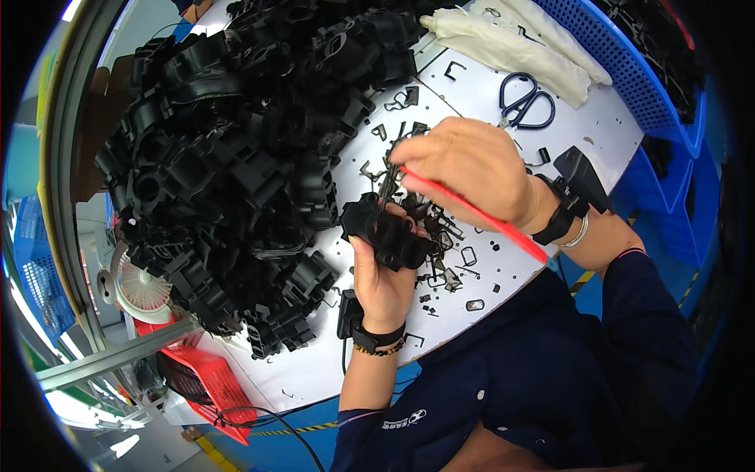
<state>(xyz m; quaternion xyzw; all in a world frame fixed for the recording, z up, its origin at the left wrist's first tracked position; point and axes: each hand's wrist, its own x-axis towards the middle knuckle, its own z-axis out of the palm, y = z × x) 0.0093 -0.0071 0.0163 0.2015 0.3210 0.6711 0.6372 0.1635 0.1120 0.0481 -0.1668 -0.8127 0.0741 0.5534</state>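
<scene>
My left hand is closed round a black moulded plastic part with rounded, tube-like sections. Above it, my right hand grips a long tool with a flat red handle that slants down to the right past the wrist. Thin dark prongs or strips run from the right fingertips down to the part's upper side, too blurred to make out. Small black plastic scraps lie on the white table around and under both hands.
A tall heap of similar black parts fills the left side. Dark-handled snips and a cream cloth lie at the far right. Blue perforated crates stand at the right edge. A small fan and a red basket are at left.
</scene>
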